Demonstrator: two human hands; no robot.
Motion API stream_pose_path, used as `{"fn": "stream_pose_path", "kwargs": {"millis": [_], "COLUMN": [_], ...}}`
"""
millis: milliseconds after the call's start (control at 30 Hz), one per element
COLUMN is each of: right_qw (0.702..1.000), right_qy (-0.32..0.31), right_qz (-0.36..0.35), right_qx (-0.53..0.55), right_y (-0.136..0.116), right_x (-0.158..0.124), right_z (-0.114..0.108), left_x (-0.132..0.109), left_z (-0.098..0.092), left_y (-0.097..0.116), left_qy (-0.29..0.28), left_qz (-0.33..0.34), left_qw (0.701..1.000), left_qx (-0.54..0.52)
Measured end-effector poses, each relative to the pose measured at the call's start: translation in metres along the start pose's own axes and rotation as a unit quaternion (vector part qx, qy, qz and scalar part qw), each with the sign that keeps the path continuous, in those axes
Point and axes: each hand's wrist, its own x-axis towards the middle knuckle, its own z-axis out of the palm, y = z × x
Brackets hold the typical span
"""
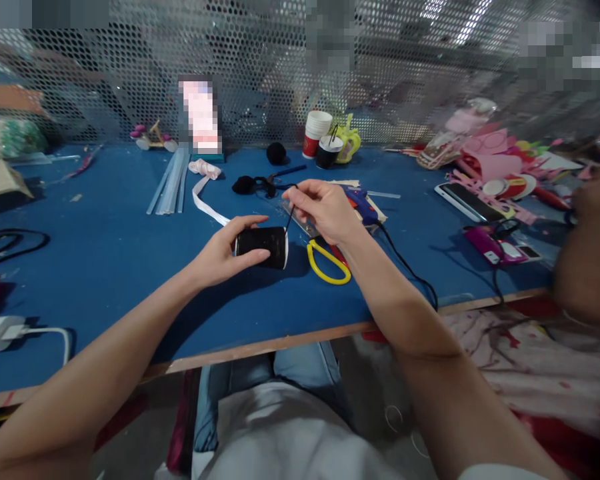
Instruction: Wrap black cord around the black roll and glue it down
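My left hand point(225, 253) is wrapped round a black cylinder point(261, 247) with white rims, which lies on its side above the blue table point(215, 313). From the cylinder's right end a thin black cord point(290, 219) rises to my right hand point(321, 207), whose thumb and fingers pinch it. Yellow-handled scissors point(329, 263) lie just below my right hand, their blades partly hidden. Behind the hands are a black fuzzy piece point(244, 185) and a black ball point(276, 153). A white ribbon point(207, 208) runs toward my left hand.
Clear sticks point(173, 183) and a propped phone point(200, 117) stand left of centre. Paper cups point(319, 127) are at the back. A blue glue gun point(363, 203) trails a cord to the right. Pink craft pieces point(495, 157) and another person's arm point(590, 253) are at right.
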Motion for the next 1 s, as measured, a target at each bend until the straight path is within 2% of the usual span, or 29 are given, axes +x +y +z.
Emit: {"fn": "stream_pose_path", "kwargs": {"millis": [167, 333, 500, 700, 1000], "right_qw": [0.999, 0.998, 0.996, 0.994, 0.993], "right_qy": [0.032, 0.041, 0.041, 0.038, -0.012], "right_qz": [-0.002, -0.040, -0.053, -0.031, 0.008], "right_qx": [-0.013, -0.021, -0.051, -0.097, -0.120], "right_y": [0.000, 0.004, 0.007, 0.009, 0.020], "right_x": [-0.001, 0.000, 0.000, 0.000, 0.001], "right_z": [0.002, 0.000, 0.000, 0.002, 0.004], "left_x": [-0.001, -0.001, -0.001, -0.001, -0.002], "left_z": [0.001, 0.002, 0.002, 0.001, 0.001], "left_y": [0.002, -0.001, 0.001, 0.005, 0.002], "left_qy": [-0.031, -0.042, -0.050, -0.045, -0.020], "left_qz": [-0.064, -0.074, -0.053, -0.012, 0.077], "left_qw": [0.996, 0.996, 0.997, 0.999, 0.997], "left_qx": [-0.055, -0.035, -0.032, -0.012, 0.002]}}
